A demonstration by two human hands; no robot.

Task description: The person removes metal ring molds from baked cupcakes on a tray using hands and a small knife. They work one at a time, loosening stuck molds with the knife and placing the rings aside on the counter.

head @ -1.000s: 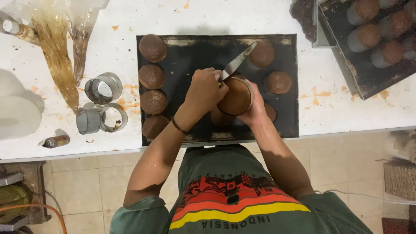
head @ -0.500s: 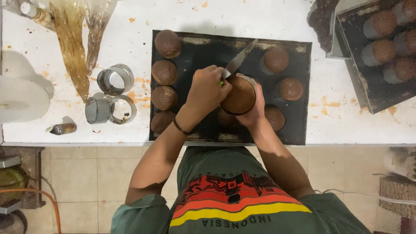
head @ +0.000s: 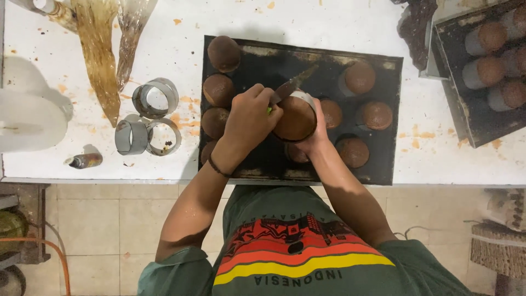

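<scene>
Cake (head: pixel 295 119), brown and domed, sits in a metal ring mould (head: pixel 304 98) held over the middle of the dark baking tray (head: pixel 274 159), close to the person's body. From below, the right hand (head: pixel 316 138) cups it, fingers wrapped round the far side of the mould so that only the rim and the brown top show. The left hand (head: pixel 249 118) is closed in a fist round the handle of a knife (head: pixel 290 86), whose blade slants up and to the right with its lower part against the mould's edge. A dark band circles the left wrist.

Around the hands, more brown cakes lie on the tray: a column of them (head: pixel 218 90) down its left side, partly hidden by the left forearm, and several (head: pixel 374 115) to the right of the held cake, one near the top right still in its ring. The tray lies on a white table (head: pixel 449 164) speckled with orange crumbs.

Left of the tray, three empty metal rings (head: pixel 156 97) lie close together on the table, with a small dark bottle (head: pixel 85 160) lying on its side near the edge. Beyond them, crumpled clear plastic (head: pixel 98 49) smeared with brown trails away toward the far left corner, beside a large white rounded thing (head: pixel 30 120). At the far right, a second tray (head: pixel 482 71) holds more cakes in rings, tipped at an angle to the first.
</scene>
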